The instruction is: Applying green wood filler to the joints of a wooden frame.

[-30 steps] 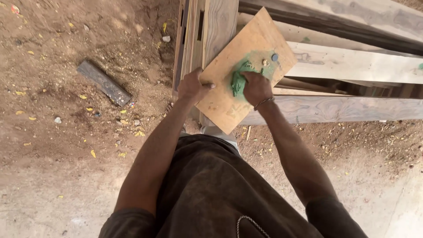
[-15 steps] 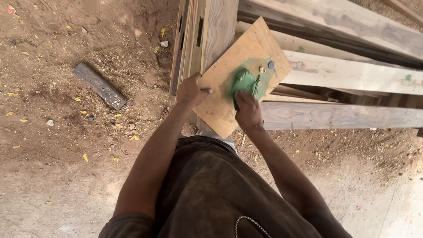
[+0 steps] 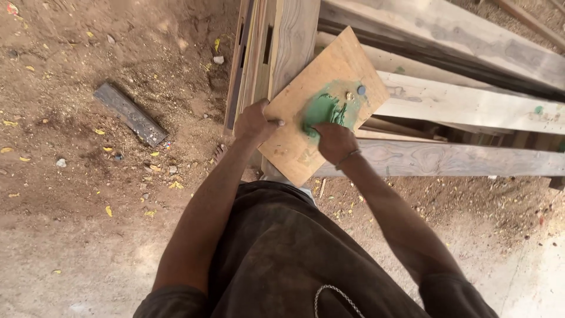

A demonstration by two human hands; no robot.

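The plywood board (image 3: pixel 321 106) lies tilted across the stacked timber planks (image 3: pixel 471 103), its near corner overhanging toward your body. It serves as the mixing surface: a mass of green putty (image 3: pixel 325 110) sits on its upper middle, spread into a smear. 2 small round objects lie on the smear's far edge, 1 pale (image 3: pixel 349 95) and 1 blue-grey cap (image 3: pixel 361 90), just beside each other.

Your right hand (image 3: pixel 334 141) is closed, knuckles up, and presses against the near edge of the putty. Whether a tool is in that fist cannot be determined. A thin bracelet (image 3: pixel 348 158) circles the wrist. Your left hand (image 3: pixel 256 121) clamps the board's left edge, thumb on top.

Compared with 0.5 s ago, the right hand has turned from lying flat below the putty to a closed fist against it. The putty is spread wider and flatter. The left hand's clamp has not changed.

On the dirt ground (image 3: pixel 88 194) to your left, well apart from the board, lies 1 dark metal bar (image 3: pixel 130 113). Scattered yellow flecks and small stones surround it.
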